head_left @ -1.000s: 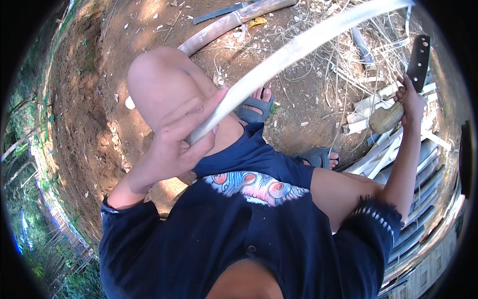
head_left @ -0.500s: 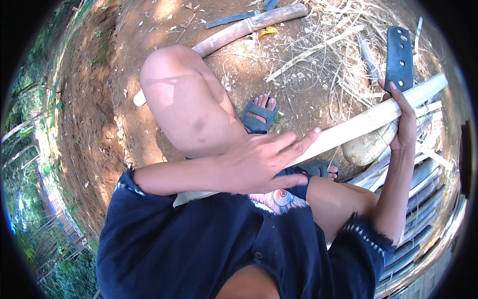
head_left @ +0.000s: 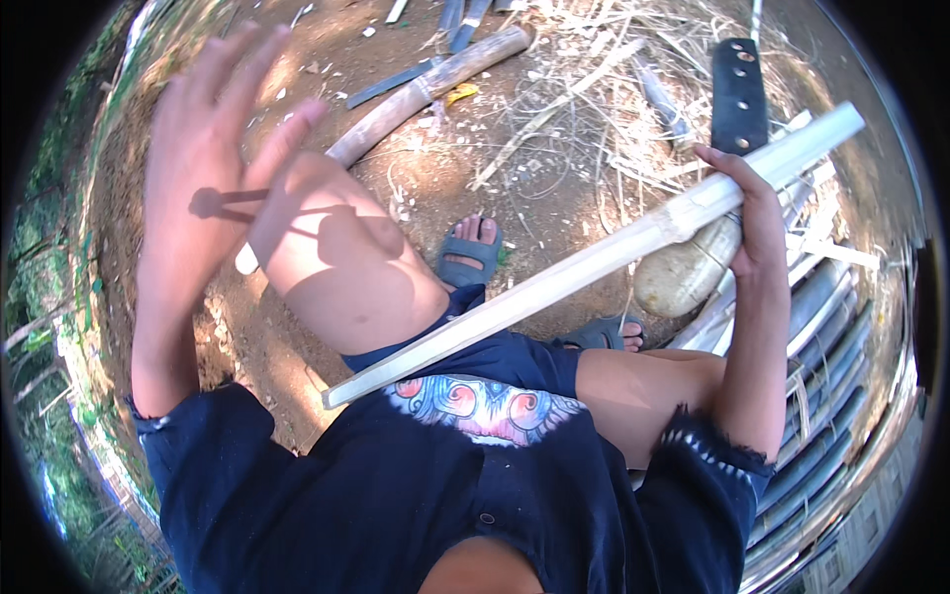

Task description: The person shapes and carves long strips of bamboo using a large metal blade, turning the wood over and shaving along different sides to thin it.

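Note:
A long pale split bamboo strip [head_left: 594, 257] lies slantwise before my body, its near end by my left thigh and its far end at the right. My right hand [head_left: 754, 203] wraps around it near that far end. Beyond these fingers a flat black blade-like piece with holes [head_left: 740, 94] sticks up, and below the strip is a rounded pale-brown wooden-looking piece [head_left: 690, 265]. The strip and hand hide whether the two join and whether the hand also grips them. My left hand [head_left: 213, 148] is raised at the left, fingers apart, holding nothing.
A bent bamboo pole [head_left: 435, 89] lies on the dirt beyond my left knee, beside a dark flat bar [head_left: 391, 84]. Pale shavings [head_left: 564, 129] spread across the ground. Several dark bamboo lengths [head_left: 821, 396] lie at my right. My sandaled foot [head_left: 470, 252] stands between them.
My left hand has left the bamboo strip and swung up to the left, uncovering its near end. My right hand keeps its hold. The view has shifted slightly.

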Demonstrator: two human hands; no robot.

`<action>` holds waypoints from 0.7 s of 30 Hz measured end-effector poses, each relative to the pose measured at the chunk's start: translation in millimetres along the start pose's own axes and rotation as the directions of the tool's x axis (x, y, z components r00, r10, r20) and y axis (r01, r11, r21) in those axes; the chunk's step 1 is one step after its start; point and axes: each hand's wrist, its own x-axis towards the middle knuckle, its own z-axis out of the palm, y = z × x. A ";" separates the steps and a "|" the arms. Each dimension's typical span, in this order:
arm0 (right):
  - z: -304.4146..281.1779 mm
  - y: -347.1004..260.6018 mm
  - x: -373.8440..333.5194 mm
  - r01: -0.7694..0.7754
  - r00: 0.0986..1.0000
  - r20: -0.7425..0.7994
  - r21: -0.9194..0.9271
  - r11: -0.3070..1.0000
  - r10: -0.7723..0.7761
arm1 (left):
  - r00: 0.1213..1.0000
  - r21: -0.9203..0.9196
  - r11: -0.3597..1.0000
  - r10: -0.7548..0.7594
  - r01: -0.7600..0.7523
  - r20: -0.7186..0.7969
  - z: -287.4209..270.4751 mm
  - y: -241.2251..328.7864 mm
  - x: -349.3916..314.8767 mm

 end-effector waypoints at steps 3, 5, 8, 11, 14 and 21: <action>3.1 2.7 14.2 -0.069 0.996 0.064 -0.013 0.998 0.069 | 0.867 -0.810 0.581 0.362 0.077 0.342 12.2 97.0 -33.9; 10.5 4.4 15.8 -0.099 0.991 0.090 0.048 0.994 0.094 | 0.841 -0.916 0.324 0.403 0.238 0.361 9.6 152.1 -52.9; 16.4 0.8 7.8 -0.054 0.998 0.041 0.051 0.997 0.052 | 0.839 -0.912 0.294 0.382 0.287 0.387 31.0 176.5 -52.1; 15.5 -5.2 2.4 -0.104 0.994 -0.010 0.222 0.970 0.109 | 0.804 -0.903 -0.017 0.463 0.428 0.373 51.6 164.1 -42.2; 5.6 -3.8 6.5 -0.077 0.997 0.043 0.155 0.985 0.071 | 0.623 -0.538 -0.349 0.601 0.768 0.500 38.6 147.7 -16.1; 9.1 -3.7 5.5 -0.084 0.994 -0.045 0.299 0.950 0.102 | 0.590 -0.409 -0.431 0.659 0.804 0.467 41.2 137.1 0.9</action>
